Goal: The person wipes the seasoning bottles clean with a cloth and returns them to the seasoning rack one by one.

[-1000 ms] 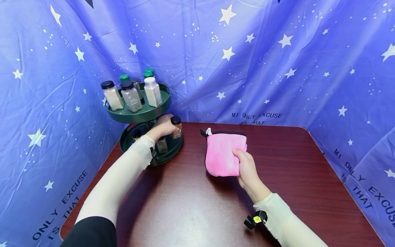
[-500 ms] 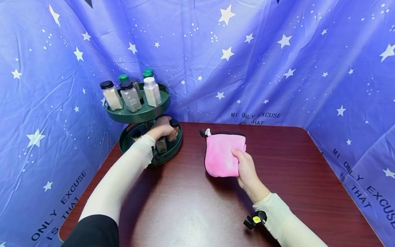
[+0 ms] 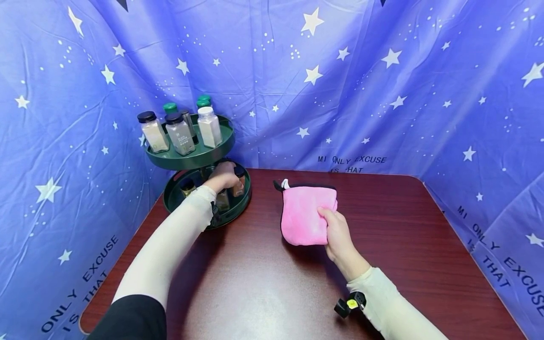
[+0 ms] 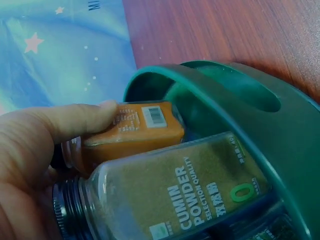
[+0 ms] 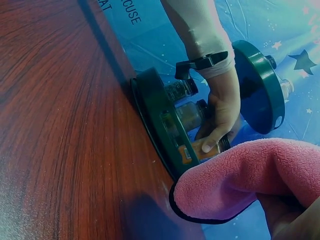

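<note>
My left hand [image 3: 224,176] reaches between the tiers of a green two-tier spice rack [image 3: 193,161]. It grips a spice jar of orange powder [image 4: 147,122] near its black cap, thumb along the side. That jar stands within the lower tier's rim [image 4: 210,95]. Right beside it, a cumin powder jar [image 4: 185,190] with a black lid stands under my palm. Over the table, my right hand [image 3: 341,238] holds a folded pink cloth [image 3: 303,215] with black edging, thumb on its front face. The right fingers are hidden behind the cloth.
On the upper tier stand several jars, among them a white-capped jar [image 3: 210,128] and a black pepper jar [image 3: 180,134]. Another dark-capped jar [image 3: 187,187] sits at the lower tier's left. A blue star-printed curtain [image 3: 272,85] borders the dark red table [image 3: 382,212].
The orange-powder jar has moved left and down onto the lower tier with my left hand. My right hand and the pink cloth have barely shifted.
</note>
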`<action>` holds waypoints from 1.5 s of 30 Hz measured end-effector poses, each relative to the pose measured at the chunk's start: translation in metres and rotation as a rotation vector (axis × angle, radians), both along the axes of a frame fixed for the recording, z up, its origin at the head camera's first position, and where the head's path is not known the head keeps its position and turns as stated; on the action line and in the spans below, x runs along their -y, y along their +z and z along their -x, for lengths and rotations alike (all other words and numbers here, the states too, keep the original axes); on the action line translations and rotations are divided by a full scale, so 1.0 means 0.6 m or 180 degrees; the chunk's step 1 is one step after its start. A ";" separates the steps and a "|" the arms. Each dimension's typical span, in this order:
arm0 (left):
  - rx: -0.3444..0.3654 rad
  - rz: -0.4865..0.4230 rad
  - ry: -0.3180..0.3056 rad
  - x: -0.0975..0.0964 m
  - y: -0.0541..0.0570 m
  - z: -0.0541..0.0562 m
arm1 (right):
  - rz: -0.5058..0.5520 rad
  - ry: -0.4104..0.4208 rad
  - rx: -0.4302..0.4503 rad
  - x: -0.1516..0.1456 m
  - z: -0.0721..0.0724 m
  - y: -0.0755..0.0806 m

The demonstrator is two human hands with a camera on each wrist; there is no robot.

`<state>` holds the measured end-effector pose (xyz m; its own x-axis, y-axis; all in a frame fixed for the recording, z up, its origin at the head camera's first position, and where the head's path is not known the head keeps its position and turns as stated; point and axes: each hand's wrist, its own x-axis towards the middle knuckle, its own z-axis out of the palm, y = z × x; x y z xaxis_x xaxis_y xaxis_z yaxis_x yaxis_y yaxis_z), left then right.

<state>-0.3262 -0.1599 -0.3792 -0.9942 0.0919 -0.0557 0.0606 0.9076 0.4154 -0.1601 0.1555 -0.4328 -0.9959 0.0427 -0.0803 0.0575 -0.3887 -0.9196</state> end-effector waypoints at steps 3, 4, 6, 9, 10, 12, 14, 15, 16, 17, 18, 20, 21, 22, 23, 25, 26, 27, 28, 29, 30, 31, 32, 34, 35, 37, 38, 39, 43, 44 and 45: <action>0.0049 0.0071 -0.0041 -0.002 -0.002 0.005 | 0.0010 -0.0002 -0.0006 0.000 0.000 -0.001; 0.0063 0.0098 -0.0052 -0.003 -0.003 0.007 | 0.0011 -0.0007 -0.0018 0.000 0.000 -0.001; 0.0095 0.0156 -0.0058 -0.003 -0.004 0.010 | 0.0009 -0.0018 -0.0032 0.000 -0.001 -0.001; 0.0161 0.0233 -0.0032 -0.004 -0.007 0.012 | -0.0002 -0.0040 -0.0031 0.000 -0.001 -0.003; 0.0187 0.0246 -0.0015 -0.004 -0.007 0.012 | -0.0009 -0.0044 -0.0027 0.000 -0.001 -0.003; 0.0233 0.0267 0.0021 -0.005 -0.008 0.012 | -0.0020 -0.0043 -0.0014 0.000 -0.001 -0.005; 0.0256 0.0284 0.0049 -0.006 -0.008 0.012 | -0.0020 -0.0050 -0.0013 -0.001 -0.001 -0.005; 0.0248 0.0310 0.0045 -0.007 -0.008 0.012 | -0.0019 -0.0051 -0.0018 -0.002 -0.001 -0.005; 0.0241 0.0331 0.0037 -0.008 -0.007 0.012 | -0.0022 -0.0049 -0.0025 -0.002 -0.001 -0.005; 0.0233 0.0346 0.0033 -0.008 -0.007 0.012 | -0.0018 -0.0050 -0.0037 -0.002 -0.001 -0.005; 0.0223 0.0370 0.0025 -0.009 -0.007 0.012 | -0.0015 -0.0046 -0.0043 -0.002 -0.001 -0.005; 0.0211 0.0407 -0.0001 -0.009 -0.007 0.013 | -0.0009 -0.0049 -0.0053 -0.003 -0.002 -0.004; 0.0210 0.0423 -0.0014 -0.009 -0.006 0.013 | -0.0008 -0.0058 -0.0058 -0.003 -0.002 -0.003; 0.0215 0.0425 -0.0015 -0.009 -0.006 0.013 | -0.0011 -0.0064 -0.0059 -0.003 -0.002 -0.003; 0.0222 0.0426 -0.0014 -0.009 -0.006 0.012 | -0.0016 -0.0065 -0.0059 -0.004 -0.003 -0.003; 0.0246 0.0429 -0.0034 -0.008 -0.006 0.012 | -0.0037 -0.0077 -0.0056 -0.004 -0.003 -0.003; 0.0258 0.0437 -0.0042 -0.007 -0.006 0.011 | -0.0043 -0.0083 -0.0057 -0.005 -0.003 -0.003; 0.0281 0.0432 -0.0044 -0.007 -0.006 0.011 | -0.0050 -0.0086 -0.0057 -0.005 -0.003 -0.003; 0.0295 0.0432 -0.0043 -0.006 -0.007 0.011 | -0.0059 -0.0083 -0.0055 -0.006 -0.003 -0.003; 0.0320 0.0431 -0.0045 -0.005 -0.007 0.010 | -0.0064 -0.0079 -0.0051 -0.006 -0.003 -0.003; 0.0343 0.0425 -0.0043 -0.005 -0.006 0.010 | -0.0066 -0.0082 -0.0048 -0.007 -0.003 -0.003; 0.0355 0.0431 -0.0043 -0.005 -0.006 0.010 | -0.0069 -0.0079 -0.0046 -0.007 -0.003 -0.003; 0.0363 0.0436 -0.0038 -0.005 -0.006 0.010 | -0.0071 -0.0078 -0.0046 -0.008 -0.003 -0.003; 0.0390 0.0439 -0.0034 -0.005 -0.005 0.010 | -0.0074 -0.0087 -0.0041 -0.009 -0.003 -0.003; 0.0403 0.0443 -0.0036 -0.005 -0.004 0.009 | -0.0080 -0.0093 -0.0040 -0.010 -0.003 -0.002; 0.0416 0.0445 -0.0037 -0.005 -0.003 0.009 | -0.0099 -0.0113 -0.0050 -0.012 -0.003 -0.001; 0.0429 0.0433 -0.0035 -0.005 -0.003 0.009 | -0.0107 -0.0126 -0.0054 -0.012 -0.003 -0.001; 0.0437 0.0421 -0.0035 -0.005 -0.002 0.008 | -0.0119 -0.0136 -0.0062 -0.013 -0.003 0.000; 0.0424 0.0407 -0.0037 -0.005 -0.002 0.007 | -0.0182 -0.0134 -0.0074 -0.018 -0.002 0.001; 0.0416 0.0411 -0.0040 -0.005 -0.002 0.008 | -0.0201 -0.0123 -0.0078 -0.020 -0.001 0.002; 0.0410 0.0421 -0.0044 -0.005 -0.002 0.007 | -0.0218 -0.0121 -0.0078 -0.022 -0.001 0.002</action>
